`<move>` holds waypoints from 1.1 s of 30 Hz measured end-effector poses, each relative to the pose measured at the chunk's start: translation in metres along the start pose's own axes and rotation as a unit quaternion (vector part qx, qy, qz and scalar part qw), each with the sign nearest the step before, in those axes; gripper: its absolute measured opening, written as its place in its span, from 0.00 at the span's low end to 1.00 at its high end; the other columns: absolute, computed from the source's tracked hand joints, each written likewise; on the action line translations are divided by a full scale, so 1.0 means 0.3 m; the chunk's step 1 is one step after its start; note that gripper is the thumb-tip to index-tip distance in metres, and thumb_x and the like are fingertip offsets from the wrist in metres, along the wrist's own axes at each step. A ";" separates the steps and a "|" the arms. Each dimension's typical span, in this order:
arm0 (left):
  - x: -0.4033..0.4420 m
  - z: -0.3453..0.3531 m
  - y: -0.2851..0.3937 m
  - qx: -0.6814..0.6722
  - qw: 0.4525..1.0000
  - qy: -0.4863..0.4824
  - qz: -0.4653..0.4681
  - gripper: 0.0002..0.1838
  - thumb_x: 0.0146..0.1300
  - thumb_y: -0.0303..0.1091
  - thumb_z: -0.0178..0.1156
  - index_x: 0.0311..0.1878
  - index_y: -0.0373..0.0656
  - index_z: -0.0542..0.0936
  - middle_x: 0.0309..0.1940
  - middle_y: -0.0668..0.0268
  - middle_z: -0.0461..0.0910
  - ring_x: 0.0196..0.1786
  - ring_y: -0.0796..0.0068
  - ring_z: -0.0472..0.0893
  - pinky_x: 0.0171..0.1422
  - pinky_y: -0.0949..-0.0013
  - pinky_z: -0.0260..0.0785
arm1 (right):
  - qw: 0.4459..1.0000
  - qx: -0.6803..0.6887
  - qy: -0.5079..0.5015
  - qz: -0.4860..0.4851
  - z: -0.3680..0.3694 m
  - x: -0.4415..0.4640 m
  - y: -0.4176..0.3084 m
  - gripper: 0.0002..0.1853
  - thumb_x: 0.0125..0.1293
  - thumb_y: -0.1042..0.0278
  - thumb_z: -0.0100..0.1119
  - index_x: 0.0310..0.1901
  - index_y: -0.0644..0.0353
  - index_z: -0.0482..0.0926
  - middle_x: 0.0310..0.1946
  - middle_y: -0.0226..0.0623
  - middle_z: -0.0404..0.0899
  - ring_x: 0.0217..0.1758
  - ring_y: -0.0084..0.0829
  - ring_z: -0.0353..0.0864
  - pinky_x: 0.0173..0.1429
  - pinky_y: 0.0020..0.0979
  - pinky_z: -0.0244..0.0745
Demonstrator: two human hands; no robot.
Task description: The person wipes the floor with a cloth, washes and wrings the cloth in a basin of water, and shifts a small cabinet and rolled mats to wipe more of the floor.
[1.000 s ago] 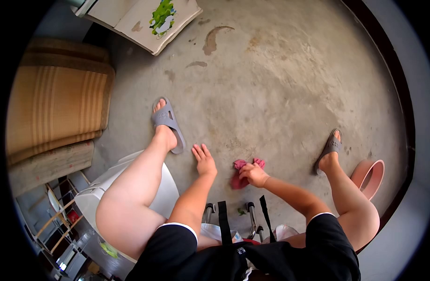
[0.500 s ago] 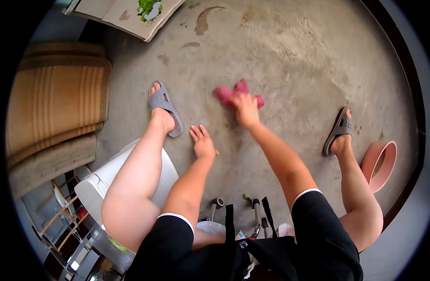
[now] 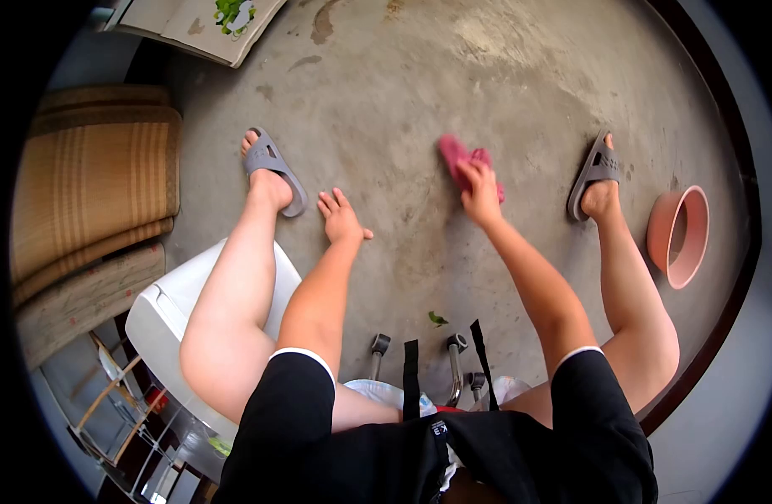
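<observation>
A crumpled dark pink cloth (image 3: 453,154) lies against the grey concrete floor (image 3: 386,126), between my two feet. My right hand (image 3: 482,191) is closed on the cloth, its fingers pressed into the near side. To the left, my left hand (image 3: 341,220) holds nothing; its fingers are spread and it is at or just over the floor, beside my left sandal (image 3: 273,168). My right sandal (image 3: 594,175) stands to the right of the cloth.
A pink basin (image 3: 691,237) rests tilted on its side by the right wall. A white bin-like container (image 3: 180,290) stands beside my left leg. Chair casters (image 3: 380,343) and a green leaf (image 3: 437,319) are near me. Folded mats (image 3: 100,181) lie left; a cabinet (image 3: 205,25) stands upper left.
My right hand has swept the cloth forward, away from my body, then to the right. My left hand has shifted slightly forward and left, still spread. The view has moved and the seat has rolled back slightly.
</observation>
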State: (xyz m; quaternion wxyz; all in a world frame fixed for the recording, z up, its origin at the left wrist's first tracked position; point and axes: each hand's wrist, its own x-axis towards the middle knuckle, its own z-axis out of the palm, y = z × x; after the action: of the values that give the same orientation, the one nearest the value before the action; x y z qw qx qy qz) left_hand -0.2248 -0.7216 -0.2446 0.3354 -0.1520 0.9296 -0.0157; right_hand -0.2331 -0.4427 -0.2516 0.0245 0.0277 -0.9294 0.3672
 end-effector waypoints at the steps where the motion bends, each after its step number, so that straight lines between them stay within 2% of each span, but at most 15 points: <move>1: -0.006 0.002 0.000 -0.010 1.000 0.006 -0.006 0.72 0.30 0.47 0.80 0.73 0.41 0.40 0.73 0.46 0.40 0.76 0.52 0.45 0.77 0.67 0.44 | 0.999 -0.026 0.015 0.041 0.000 0.041 0.015 0.30 0.47 0.83 0.55 0.55 0.49 0.74 0.57 0.38 0.68 0.59 0.46 0.66 0.58 0.45 0.66; 5: -0.067 0.033 0.003 -0.054 0.998 0.010 -0.004 0.62 0.40 0.44 0.76 0.73 0.39 0.45 0.73 0.46 0.42 0.75 0.54 0.47 0.75 0.66 0.49 | 0.985 -0.135 -0.075 0.079 0.112 -0.192 -0.115 0.26 0.49 0.81 0.54 0.51 0.43 0.75 0.56 0.35 0.66 0.59 0.43 0.64 0.54 0.48 0.65; 7: -0.091 0.133 0.028 -0.144 0.988 0.036 -0.032 0.45 0.48 0.38 0.69 0.68 0.39 0.58 0.71 0.47 0.51 0.74 0.55 0.52 0.72 0.66 0.55 | 0.967 -0.189 -0.169 0.034 0.207 -0.456 -0.156 0.23 0.53 0.77 0.52 0.51 0.42 0.75 0.55 0.35 0.66 0.61 0.45 0.63 0.61 0.54 0.61; 9: -0.187 0.129 0.097 -0.258 0.964 0.022 -0.065 0.31 0.52 0.35 0.64 0.60 0.39 0.69 0.63 0.49 0.65 0.68 0.53 0.62 0.68 0.63 0.61 | 0.947 -0.095 -0.300 0.059 0.212 -0.665 -0.227 0.17 0.53 0.75 0.54 0.45 0.44 0.79 0.55 0.32 0.66 0.64 0.39 0.60 0.62 0.56 0.58; 12: -0.279 0.163 0.206 -0.463 0.880 0.040 -0.091 0.26 0.51 0.35 0.65 0.54 0.38 0.74 0.53 0.49 0.74 0.60 0.52 0.71 0.64 0.59 0.64 | 0.952 -0.042 -0.294 0.075 0.213 -0.802 -0.252 0.13 0.54 0.80 0.51 0.38 0.52 0.80 0.45 0.34 0.75 0.52 0.38 0.72 0.51 0.47 0.71; 13: -0.328 0.152 0.242 -0.544 0.833 0.054 -0.089 0.25 0.51 0.35 0.65 0.53 0.37 0.75 0.52 0.48 0.75 0.58 0.52 0.73 0.62 0.58 0.65 | 0.934 0.103 -0.227 0.254 0.242 -0.810 -0.217 0.12 0.55 0.81 0.50 0.37 0.54 0.80 0.40 0.35 0.77 0.44 0.36 0.76 0.44 0.43 0.73; 15: -0.460 0.036 0.272 -0.615 0.785 0.057 -0.047 0.25 0.51 0.36 0.66 0.53 0.36 0.75 0.53 0.48 0.75 0.56 0.54 0.76 0.60 0.60 0.68 | 0.823 0.272 -0.032 0.498 0.225 -0.747 -0.209 0.11 0.59 0.81 0.44 0.35 0.62 0.79 0.29 0.40 0.81 0.25 0.33 0.78 0.28 0.34 0.75; 17: -0.583 -0.068 0.271 -0.698 0.712 0.064 0.043 0.22 0.56 0.29 0.63 0.54 0.32 0.74 0.53 0.50 0.76 0.56 0.63 0.76 0.59 0.66 0.68 | 0.648 0.504 0.052 0.568 0.189 -0.647 -0.134 0.14 0.60 0.74 0.40 0.39 0.63 0.79 0.34 0.41 0.82 0.32 0.37 0.81 0.38 0.37 0.78; 19: -0.761 -0.217 0.197 -0.796 0.587 0.059 0.134 0.19 0.59 0.27 0.61 0.54 0.32 0.73 0.53 0.51 0.76 0.56 0.65 0.76 0.58 0.68 0.69 | 0.570 0.678 0.029 0.463 0.047 -0.528 -0.196 0.19 0.62 0.64 0.38 0.46 0.64 0.76 0.42 0.45 0.80 0.44 0.43 0.81 0.52 0.43 0.76; 23: -1.034 -0.436 -0.096 -0.827 0.495 0.094 0.251 0.16 0.64 0.26 0.56 0.54 0.34 0.72 0.53 0.57 0.76 0.54 0.70 0.77 0.55 0.71 0.70 | 0.549 0.777 -0.029 0.307 -0.372 -0.367 -0.731 0.27 0.68 0.49 0.36 0.53 0.66 0.71 0.48 0.51 0.76 0.50 0.49 0.76 0.57 0.49 0.71; 25: -1.128 -0.478 -0.279 -0.827 0.460 0.157 0.284 0.14 0.65 0.25 0.54 0.54 0.35 0.72 0.52 0.59 0.76 0.54 0.73 0.77 0.55 0.71 0.69 | 0.544 0.792 -0.084 0.265 -0.505 -0.360 -1.002 0.26 0.68 0.49 0.41 0.52 0.67 0.70 0.47 0.50 0.76 0.46 0.47 0.77 0.53 0.46 0.74; 27: -1.168 -0.468 -0.470 -0.818 0.442 0.249 0.272 0.14 0.65 0.23 0.54 0.54 0.31 0.71 0.50 0.58 0.76 0.52 0.73 0.77 0.58 0.74 0.69 | 0.534 0.802 -0.141 0.229 -0.499 -0.358 -1.132 0.26 0.68 0.49 0.45 0.52 0.68 0.70 0.45 0.50 0.76 0.43 0.45 0.78 0.50 0.43 0.76; 29: -1.200 -0.429 -0.676 -0.790 0.460 0.352 0.199 0.15 0.65 0.22 0.53 0.54 0.31 0.71 0.51 0.59 0.76 0.53 0.73 0.76 0.58 0.74 0.69 | 0.562 0.761 -0.249 0.208 -0.436 -0.353 -1.208 0.19 0.65 0.59 0.56 0.49 0.66 0.69 0.38 0.44 0.77 0.36 0.35 0.79 0.41 0.34 0.79; 30: -1.204 -0.387 -0.778 -0.769 0.465 0.408 0.159 0.16 0.64 0.22 0.54 0.55 0.32 0.70 0.52 0.58 0.75 0.54 0.72 0.75 0.59 0.72 0.68 | 0.536 0.765 -0.254 0.250 -0.448 -0.400 -1.369 0.16 0.62 0.71 0.59 0.48 0.66 0.68 0.34 0.41 0.75 0.27 0.28 0.76 0.33 0.27 0.78; 33: -1.200 -0.192 -1.068 -0.682 0.477 0.554 -0.006 0.20 0.62 0.25 0.56 0.58 0.33 0.68 0.55 0.55 0.72 0.60 0.66 0.71 0.64 0.65 0.64 | 0.473 0.758 -0.360 0.270 -0.270 -0.507 -1.562 0.20 0.64 0.68 0.57 0.53 0.67 0.65 0.35 0.42 0.75 0.33 0.34 0.78 0.36 0.30 0.79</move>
State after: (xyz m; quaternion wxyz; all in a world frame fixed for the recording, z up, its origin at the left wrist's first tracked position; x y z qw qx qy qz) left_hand 0.0886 -0.9257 0.0646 -0.4591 -0.2982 0.6394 0.5399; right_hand -0.0467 -0.7238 0.1166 -0.4427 -0.0874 -0.1779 0.8745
